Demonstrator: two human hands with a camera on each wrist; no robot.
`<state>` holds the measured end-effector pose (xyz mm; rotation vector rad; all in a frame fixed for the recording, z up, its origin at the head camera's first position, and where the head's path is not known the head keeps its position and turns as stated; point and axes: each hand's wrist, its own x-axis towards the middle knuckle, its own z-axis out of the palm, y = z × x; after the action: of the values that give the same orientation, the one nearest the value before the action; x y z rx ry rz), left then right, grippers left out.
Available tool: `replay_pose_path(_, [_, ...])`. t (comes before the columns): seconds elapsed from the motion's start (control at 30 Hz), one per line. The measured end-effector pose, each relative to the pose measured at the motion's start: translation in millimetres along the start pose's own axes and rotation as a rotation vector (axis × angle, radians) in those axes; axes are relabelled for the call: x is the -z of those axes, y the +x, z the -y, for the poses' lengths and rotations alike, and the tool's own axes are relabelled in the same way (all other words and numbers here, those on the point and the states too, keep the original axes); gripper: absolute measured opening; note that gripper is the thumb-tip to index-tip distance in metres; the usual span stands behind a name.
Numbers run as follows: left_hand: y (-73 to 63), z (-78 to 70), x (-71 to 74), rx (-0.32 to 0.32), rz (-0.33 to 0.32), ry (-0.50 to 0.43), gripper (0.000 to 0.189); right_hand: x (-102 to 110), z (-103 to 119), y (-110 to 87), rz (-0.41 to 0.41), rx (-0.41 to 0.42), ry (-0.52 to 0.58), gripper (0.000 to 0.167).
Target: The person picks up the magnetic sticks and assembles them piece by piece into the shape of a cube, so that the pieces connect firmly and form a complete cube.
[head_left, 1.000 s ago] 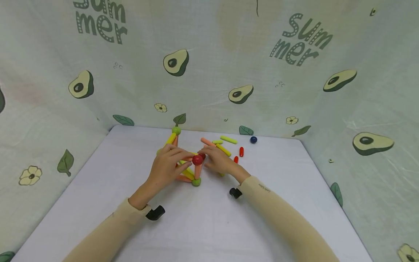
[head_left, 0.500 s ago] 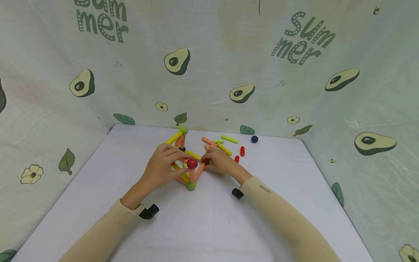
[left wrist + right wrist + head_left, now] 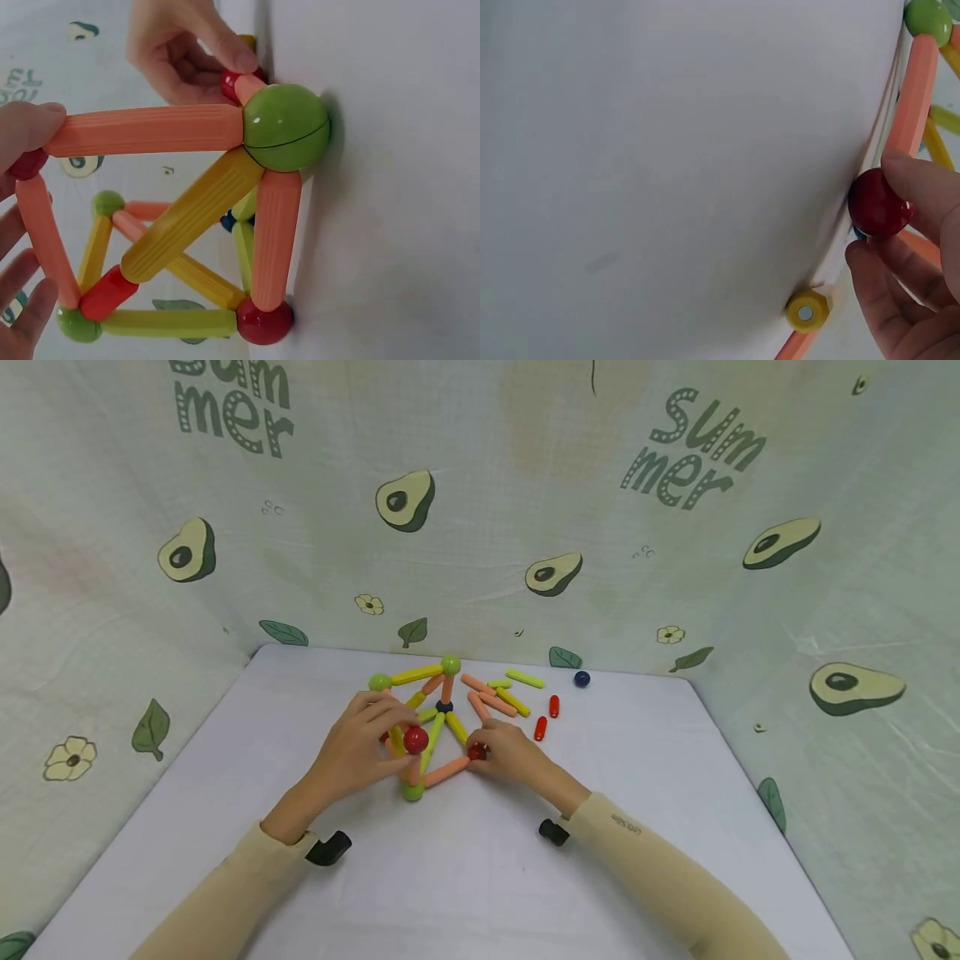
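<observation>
A frame of magnetic rods and balls stands on the table. My left hand (image 3: 348, 747) holds it by a red ball (image 3: 416, 740) at a raised corner, thumb on the ball. From that ball an orange rod (image 3: 150, 129) runs to a green ball (image 3: 286, 127) at the table. Another orange rod (image 3: 447, 772) leads from the green ball to a second red ball (image 3: 880, 201), low over the table, which my right hand (image 3: 517, 756) pinches between thumb and fingers. A dark blue ball (image 3: 444, 707) joins several yellow, lime and orange rods behind the hands.
Loose lime rods (image 3: 525, 678), a yellow rod (image 3: 513, 702) and orange rods (image 3: 497, 702) lie right of the frame. Two short red rods (image 3: 541, 728) and a loose dark blue ball (image 3: 582, 678) lie farther right. A patterned cloth (image 3: 480, 527) rises behind the table.
My left hand has moved left and toward me with its red ball, and the frame has turned. The right hand's red ball has come down toward me, away from the left one.
</observation>
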<state>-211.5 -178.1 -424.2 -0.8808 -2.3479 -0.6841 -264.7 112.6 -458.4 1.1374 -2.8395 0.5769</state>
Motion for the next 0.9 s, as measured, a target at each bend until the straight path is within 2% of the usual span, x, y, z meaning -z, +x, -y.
replay_pose_path(0.13, [-4.8, 5.4, 1.9, 0.008, 0.011, 0.005, 0.052, 0, 6, -5.9, 0.013, -0.023, 0.010, 0.025])
replay_pose_path(0.3, [-9.1, 10.0, 4.3, 0.039, 0.027, -0.031, 0.054, 2, 10, -11.3, 0.019, 0.007, 0.055, 0.027])
replay_pose_path(0.43, [-10.0, 11.1, 5.1, 0.051, 0.048, -0.066, 0.056, 6, 7, -16.2, 0.066, 0.013, 0.103, 0.029])
replay_pose_path(0.53, [-9.6, 10.8, 5.0, 0.041, 0.055, -0.097, 0.058, 13, 0, -19.9, 0.076, -0.024, 0.158, 0.033])
replay_pose_path(0.63, [-9.1, 9.7, 5.2, 0.030, 0.055, -0.128, 0.059, 21, -8, -21.2, 0.032, -0.078, 0.199, 0.035])
replay_pose_path(0.77, [-9.8, 8.4, 5.5, 0.031, 0.052, -0.146, 0.061, 26, -18, -17.9, -0.038, -0.156, 0.166, 0.036])
replay_pose_path(0.9, [-10.9, 7.6, 5.6, 0.032, 0.051, -0.141, 0.062, 24, -27, -11.9, -0.049, -0.269, 0.127, 0.038])
